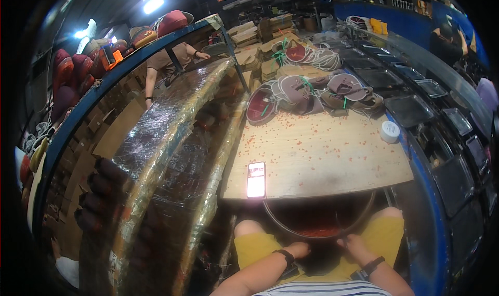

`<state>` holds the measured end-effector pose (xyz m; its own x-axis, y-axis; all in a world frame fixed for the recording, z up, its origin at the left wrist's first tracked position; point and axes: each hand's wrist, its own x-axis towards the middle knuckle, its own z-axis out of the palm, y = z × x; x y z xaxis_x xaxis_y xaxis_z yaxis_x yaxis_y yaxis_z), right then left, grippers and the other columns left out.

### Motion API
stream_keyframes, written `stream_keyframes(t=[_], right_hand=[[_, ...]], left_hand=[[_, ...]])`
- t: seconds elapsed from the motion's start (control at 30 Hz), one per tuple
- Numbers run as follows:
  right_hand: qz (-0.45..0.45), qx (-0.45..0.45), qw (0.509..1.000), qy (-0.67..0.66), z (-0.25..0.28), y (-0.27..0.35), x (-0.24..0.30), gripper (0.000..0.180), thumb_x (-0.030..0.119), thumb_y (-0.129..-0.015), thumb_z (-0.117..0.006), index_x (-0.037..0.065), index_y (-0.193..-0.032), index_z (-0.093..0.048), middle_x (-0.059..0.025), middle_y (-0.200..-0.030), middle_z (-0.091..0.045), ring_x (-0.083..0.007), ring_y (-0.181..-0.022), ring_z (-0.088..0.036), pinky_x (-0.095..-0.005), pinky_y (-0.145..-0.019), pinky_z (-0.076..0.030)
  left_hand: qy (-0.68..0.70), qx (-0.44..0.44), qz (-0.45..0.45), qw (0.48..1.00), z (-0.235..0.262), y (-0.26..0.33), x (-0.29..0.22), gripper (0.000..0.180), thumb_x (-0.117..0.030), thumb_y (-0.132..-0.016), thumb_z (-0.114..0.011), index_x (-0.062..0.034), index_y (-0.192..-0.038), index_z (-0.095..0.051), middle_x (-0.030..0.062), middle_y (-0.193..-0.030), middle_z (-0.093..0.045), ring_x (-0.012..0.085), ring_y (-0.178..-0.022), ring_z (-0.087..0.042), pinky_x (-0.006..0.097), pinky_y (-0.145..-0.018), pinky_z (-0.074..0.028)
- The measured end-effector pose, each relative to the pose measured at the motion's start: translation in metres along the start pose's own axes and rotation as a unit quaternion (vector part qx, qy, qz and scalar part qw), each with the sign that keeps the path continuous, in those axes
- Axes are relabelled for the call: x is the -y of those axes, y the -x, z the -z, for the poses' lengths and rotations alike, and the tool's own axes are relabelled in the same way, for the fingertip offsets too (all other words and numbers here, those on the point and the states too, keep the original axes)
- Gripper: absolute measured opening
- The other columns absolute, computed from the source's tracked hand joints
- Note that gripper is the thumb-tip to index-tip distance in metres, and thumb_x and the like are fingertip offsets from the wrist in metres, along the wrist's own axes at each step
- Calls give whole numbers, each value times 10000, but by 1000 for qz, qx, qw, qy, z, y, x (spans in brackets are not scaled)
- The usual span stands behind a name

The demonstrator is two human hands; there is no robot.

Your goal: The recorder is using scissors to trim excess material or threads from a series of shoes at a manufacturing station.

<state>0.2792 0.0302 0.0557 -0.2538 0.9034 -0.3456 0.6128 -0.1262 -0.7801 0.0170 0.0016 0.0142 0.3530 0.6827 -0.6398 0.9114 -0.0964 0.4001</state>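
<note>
Tub (297, 233) was parked just ahead of left hand (298, 250) and right hand (356, 246), right nearer; fingers (350, 241) looked curled, but any pinch couldn't be told.

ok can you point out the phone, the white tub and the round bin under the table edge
phone (255, 180): head view, middle of the screen
white tub (390, 131): head view, on its round top
round bin (301, 215): head view, on its reddish inner wall

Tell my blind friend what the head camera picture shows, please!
A person sits with left hand and right hand near a round tub at a wooden table. On top lie a lit phone, orange bits and piled shoe pieces.
</note>
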Motion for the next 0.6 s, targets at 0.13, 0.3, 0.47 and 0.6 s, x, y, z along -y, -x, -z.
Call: stream_keyframes(t=[0.13, 0.3, 0.47, 0.6], right_hand=[[5, 3, 1000, 29, 0, 1, 7, 498, 463, -828, -727, -31, -819, -662, -213, -723, -647, -358, -712, -650, -412, -667, -489], [3, 8, 1000, 20, 0, 1, 7, 503, 468, -828, -723, -30, -816, -660, -215, -729, -646, -361, -722, -649, -419, -674, -489], [12, 0, 1000, 19, 0, 1, 4, 501, 466, -830, -723, -30, -813, -656, -215, -731, -644, -366, -720, -644, -418, -676, -488], [11, 0, 1000, 26, 0, 1, 5, 501, 468, -830, -724, -28, -808, -654, -215, -727, -642, -366, -714, -640, -415, -674, -486]], left_hand=[[-4, 1, 5, 1000, -4, -3, 4, 472, -394, -987, -430, -4, -1124, -659, 213, -1147, -653, 372, -1103, -602, 445, -957, -464], [-11, -16, 6, 1000, -10, -4, 6, 366, -297, -962, -465, -28, -1097, -672, 198, -1126, -660, 357, -1054, -625, 450, -922, -488], [-19, -12, 2, 1000, -8, -4, 4, 370, -308, -968, -462, -31, -1099, -669, 195, -1129, -659, 358, -1050, -626, 451, -919, -490], [-23, -17, -10, 1000, -9, -5, 6, 374, -313, -971, -460, -30, -1104, -666, 194, -1130, -658, 356, -1056, -625, 449, -922, -490]])
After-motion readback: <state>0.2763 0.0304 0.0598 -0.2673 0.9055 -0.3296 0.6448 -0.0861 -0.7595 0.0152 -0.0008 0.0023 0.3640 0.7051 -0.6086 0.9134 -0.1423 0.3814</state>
